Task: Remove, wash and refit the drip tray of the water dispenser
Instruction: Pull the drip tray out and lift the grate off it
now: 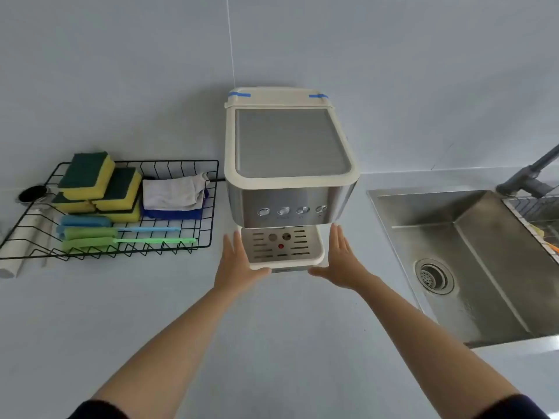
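Both hands flank the tray (282, 261), which sits seated under the dispenser (290, 164) at its base. The left hand (237, 264) and right hand (341, 261) are spread flat, thumbs at the front corners, nothing gripped yet. Best to press both sides evenly and draw it straight out, level, so any water stays in, then carry it to the sink (472, 267).

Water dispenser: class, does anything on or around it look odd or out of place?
Two strips of blue tape hold down the lid at the back of the water dispenser, as packing tape would. Nothing looks spilled, broken or askew.
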Available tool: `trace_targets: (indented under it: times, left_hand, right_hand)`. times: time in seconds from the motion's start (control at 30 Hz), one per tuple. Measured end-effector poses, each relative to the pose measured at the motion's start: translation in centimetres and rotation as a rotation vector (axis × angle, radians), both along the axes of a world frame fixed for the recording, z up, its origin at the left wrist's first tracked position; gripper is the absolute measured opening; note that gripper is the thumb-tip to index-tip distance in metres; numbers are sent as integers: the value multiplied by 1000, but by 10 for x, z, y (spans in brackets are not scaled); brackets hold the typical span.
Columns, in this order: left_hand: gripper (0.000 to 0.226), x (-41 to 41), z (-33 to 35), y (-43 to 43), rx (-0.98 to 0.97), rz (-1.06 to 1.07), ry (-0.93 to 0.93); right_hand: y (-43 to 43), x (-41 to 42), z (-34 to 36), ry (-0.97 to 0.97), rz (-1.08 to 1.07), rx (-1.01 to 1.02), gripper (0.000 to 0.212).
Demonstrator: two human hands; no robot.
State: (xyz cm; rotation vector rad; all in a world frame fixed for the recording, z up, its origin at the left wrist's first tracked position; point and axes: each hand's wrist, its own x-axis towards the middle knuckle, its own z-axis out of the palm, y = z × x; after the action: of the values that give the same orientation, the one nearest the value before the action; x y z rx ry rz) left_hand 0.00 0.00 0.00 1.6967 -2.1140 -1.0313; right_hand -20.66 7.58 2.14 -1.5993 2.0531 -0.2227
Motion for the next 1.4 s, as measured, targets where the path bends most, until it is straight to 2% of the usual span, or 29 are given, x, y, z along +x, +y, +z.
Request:
trace_targets:
  times: [0.1,0.27,0.47,0.67,0.9,1.03,1.23,1.4]
  left_hand:
    - [110,-3,-3,-13,48,-9,13]
    - [114,-5,-15,-27,109,-64,17]
    - [102,-4,-20,-31,117,-98,77]
    - [94,-8,-22,-27,109,-23,113]
    - [97,-8,-21,-25,104,-6,135]
    - [97,-7,-16,-23,85,-17,120]
    - [111,-5,-9,-12,68,-36,94]
    - [120,-4,-3,2,74,-40,89]
  right_hand:
    - [-16,1,-6,-68,-20,8,109]
    - [-37,1,-19,-190,-95,19,97]
    - [-51,0,-34,-242,-109,62,83]
    - [-55,1,-42,-244,-117,62,82]
    - [-51,1,-43,-281,-154,11,74]
    - [-48,3,-41,-291,-158,-25,74]
    - [-37,4,-37,-272,-124,-92,71]
    - [-23,6,-31,-255,-112,-119,89]
